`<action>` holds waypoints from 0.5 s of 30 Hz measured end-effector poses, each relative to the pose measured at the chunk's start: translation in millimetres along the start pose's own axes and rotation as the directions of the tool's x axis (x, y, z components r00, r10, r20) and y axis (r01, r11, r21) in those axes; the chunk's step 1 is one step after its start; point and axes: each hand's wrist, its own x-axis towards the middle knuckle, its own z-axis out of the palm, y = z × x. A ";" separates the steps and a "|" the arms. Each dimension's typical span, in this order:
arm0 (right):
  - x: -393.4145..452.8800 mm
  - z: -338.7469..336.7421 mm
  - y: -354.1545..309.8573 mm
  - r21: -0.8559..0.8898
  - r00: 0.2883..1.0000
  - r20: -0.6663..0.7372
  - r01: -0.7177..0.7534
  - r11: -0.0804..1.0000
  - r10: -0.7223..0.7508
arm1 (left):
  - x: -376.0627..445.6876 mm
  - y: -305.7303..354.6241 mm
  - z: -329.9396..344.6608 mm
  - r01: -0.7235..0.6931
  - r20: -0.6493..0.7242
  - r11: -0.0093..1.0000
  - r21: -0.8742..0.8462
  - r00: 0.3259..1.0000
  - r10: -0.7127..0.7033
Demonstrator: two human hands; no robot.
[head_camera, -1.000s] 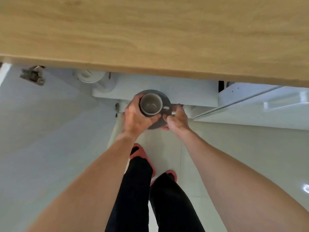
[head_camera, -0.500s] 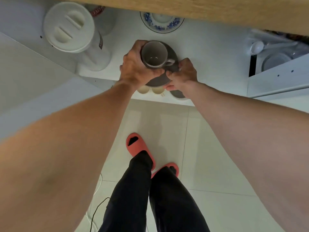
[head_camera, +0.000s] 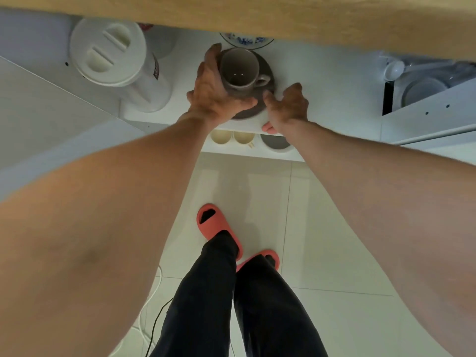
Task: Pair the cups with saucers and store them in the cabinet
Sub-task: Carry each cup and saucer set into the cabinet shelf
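A grey cup (head_camera: pixel 239 69) stands upright on a dark grey saucer (head_camera: pixel 248 110), which rests on the white upper shelf (head_camera: pixel 322 81) of the cabinet, below the wooden counter. My left hand (head_camera: pixel 211 94) wraps the cup's left side, its thumb lying across the saucer's near part. My right hand (head_camera: pixel 289 105) is at the saucer's near right edge with spread fingers. Only its thumb tip touches the rim, and some fingertips hang over the shelf's front edge. The cup's handle points right.
A white lidded jug (head_camera: pixel 108 52) stands left on the same shelf, with a blue-patterned dish (head_camera: pixel 246 39) behind the saucer. On the lower shelf are two cream cups (head_camera: pixel 221 137) and a grey saucer (head_camera: pixel 277 143). The right compartment holds a spoon (head_camera: pixel 394 69) and plates (head_camera: pixel 422 88). An open cabinet door (head_camera: pixel 51 112) stands left.
The cup and saucer went from below the counter edge onto the upper shelf and slid further in. My right hand has let go of the saucer and opened.
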 end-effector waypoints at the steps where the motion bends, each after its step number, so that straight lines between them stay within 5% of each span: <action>1: -7.1 -2.4 5.5 -0.028 1.000 -0.014 -0.019 0.999 0.019 | -7.0 1.5 -2.4 0.021 -0.021 1.000 0.022 1.000 -0.020; 5: -62.4 -24.7 29.0 -0.229 1.000 0.014 0.023 0.973 -0.021 | -58.0 12.3 -20.0 0.048 -0.059 0.989 0.143 0.997 -0.040; 10: -151.3 -82.7 29.4 -0.498 0.994 0.061 0.112 0.860 -0.094 | -141.6 49.8 -50.6 -0.077 0.029 0.946 0.315 0.997 0.071; 15: -229.0 -146.4 12.2 -0.567 0.980 0.046 0.185 0.803 -0.194 | -224.5 112.4 -72.0 -0.208 0.139 0.891 0.403 0.976 0.166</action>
